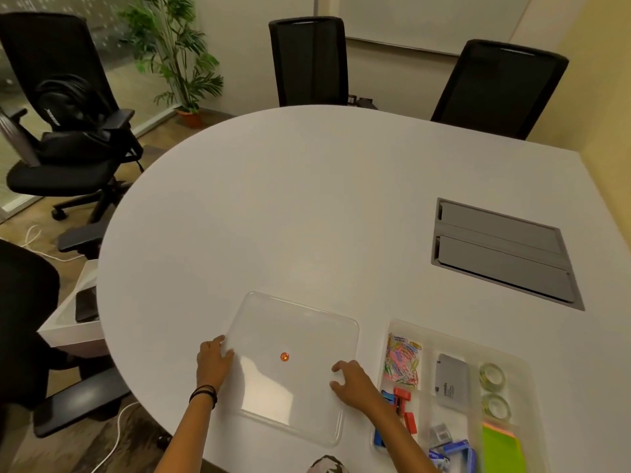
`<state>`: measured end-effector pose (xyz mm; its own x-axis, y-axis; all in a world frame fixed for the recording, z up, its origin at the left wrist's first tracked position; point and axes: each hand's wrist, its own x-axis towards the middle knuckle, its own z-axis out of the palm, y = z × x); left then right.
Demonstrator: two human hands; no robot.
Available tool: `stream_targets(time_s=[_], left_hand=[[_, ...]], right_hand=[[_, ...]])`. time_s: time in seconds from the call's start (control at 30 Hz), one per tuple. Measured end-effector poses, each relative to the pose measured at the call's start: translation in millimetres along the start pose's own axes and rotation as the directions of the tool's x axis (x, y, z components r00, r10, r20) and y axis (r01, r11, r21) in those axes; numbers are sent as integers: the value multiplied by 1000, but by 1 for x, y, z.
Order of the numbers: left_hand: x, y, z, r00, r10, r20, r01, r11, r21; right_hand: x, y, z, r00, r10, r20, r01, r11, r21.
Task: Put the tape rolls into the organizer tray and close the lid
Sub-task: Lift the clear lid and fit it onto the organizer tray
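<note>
A clear plastic lid (297, 336) with a small orange knob (284, 357) lies flat on the white table, left of the organizer tray (444, 332). My left hand (214, 360) grips the lid's left edge. My right hand (351, 382) grips its right edge. Two rolls of clear tape (492, 376) (496, 406) sit one behind the other in the tray's right compartment. The tray stands open, with no lid on it.
The tray also holds coloured paper clips (403, 360), a grey box (450, 382), red and blue clips (401, 399), staples and green sticky notes (500, 448). A grey cable hatch (502, 250) is set into the table (307, 199) at the right. Black chairs (309, 59) surround it.
</note>
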<state>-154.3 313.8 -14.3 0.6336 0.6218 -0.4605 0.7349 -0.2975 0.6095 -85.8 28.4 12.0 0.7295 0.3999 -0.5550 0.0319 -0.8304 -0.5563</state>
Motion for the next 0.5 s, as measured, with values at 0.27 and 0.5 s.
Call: stream_targets(time_s=[0.27,0.5], left_hand=[[37,8,-15,981,-126,150,121,992,41],[41,16,-18,966,-176,190,168,984,57]], right_hand=[[5,-3,-6,998,54,-23,-51,994,94],[9,-1,-15,996,75,-38,-70,988,134]])
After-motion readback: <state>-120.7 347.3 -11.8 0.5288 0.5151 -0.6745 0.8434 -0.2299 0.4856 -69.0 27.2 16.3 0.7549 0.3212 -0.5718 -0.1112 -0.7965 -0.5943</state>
